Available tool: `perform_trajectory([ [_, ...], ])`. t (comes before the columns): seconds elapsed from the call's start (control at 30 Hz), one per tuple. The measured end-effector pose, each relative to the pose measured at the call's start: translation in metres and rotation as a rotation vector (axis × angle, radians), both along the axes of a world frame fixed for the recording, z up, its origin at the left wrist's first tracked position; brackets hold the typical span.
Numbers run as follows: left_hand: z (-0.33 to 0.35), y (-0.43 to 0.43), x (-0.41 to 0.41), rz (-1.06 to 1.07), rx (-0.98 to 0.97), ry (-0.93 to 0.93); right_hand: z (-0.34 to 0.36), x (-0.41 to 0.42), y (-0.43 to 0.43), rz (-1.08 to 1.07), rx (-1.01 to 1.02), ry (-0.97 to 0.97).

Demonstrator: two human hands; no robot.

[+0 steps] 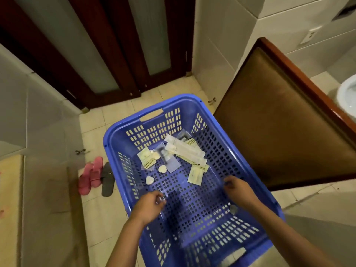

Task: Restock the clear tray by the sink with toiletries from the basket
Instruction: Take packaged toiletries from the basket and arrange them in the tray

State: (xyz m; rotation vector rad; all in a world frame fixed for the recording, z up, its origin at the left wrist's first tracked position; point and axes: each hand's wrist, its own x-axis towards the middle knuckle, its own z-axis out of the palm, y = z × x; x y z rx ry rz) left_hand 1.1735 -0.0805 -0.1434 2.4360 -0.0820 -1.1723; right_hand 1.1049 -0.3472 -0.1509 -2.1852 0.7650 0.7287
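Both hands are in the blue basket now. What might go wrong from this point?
1. The long white packets lie overlapped at the far end of the basket; pulling one may drag others along.
2. The clear wrappers hardly show against the blue grid and may be left behind.
3. The tray is out of view, so the small round white pieces might slip from the left hand or right hand while carried.

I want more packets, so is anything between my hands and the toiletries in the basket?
Nothing visible. The left hand and right hand hover over the blue basket; only its bare floor separates them from the toiletry packets.
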Motion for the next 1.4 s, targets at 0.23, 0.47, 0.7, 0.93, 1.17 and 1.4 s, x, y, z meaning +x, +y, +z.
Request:
perform_trajectory([
  [0.23, -0.092, -0.032, 0.057, 0.125, -0.008, 0.085, -0.107, 0.066, 0.012, 0.058, -0.115, 0.204],
  [0.47, -0.184, -0.068, 0.075, 0.131, 0.004, 0.228, -0.213, 0.090, 0.034, -0.229, 0.054, 0.279],
  [0.7, -0.233, -0.118, 0.068, 0.406, -0.142, 0.270, -0.265, 0.106, 0.045, -0.414, -0.142, 0.308],
  [0.93, -0.246, -0.150, 0.046, 0.479, -0.059, 0.141, -0.262, 0.105, 0.043, -0.498, -0.055, 0.262],
  [1.17, -0.230, -0.151, 0.038, 0.695, -0.205, 0.224, -0.227, 0.089, 0.042, -0.756, 0.350, 0.001],
  [1.4, -0.189, -0.131, 0.047, 0.952, -0.518, 0.321, -0.178, 0.083, 0.035, -0.751, 0.652, -0.072],
])
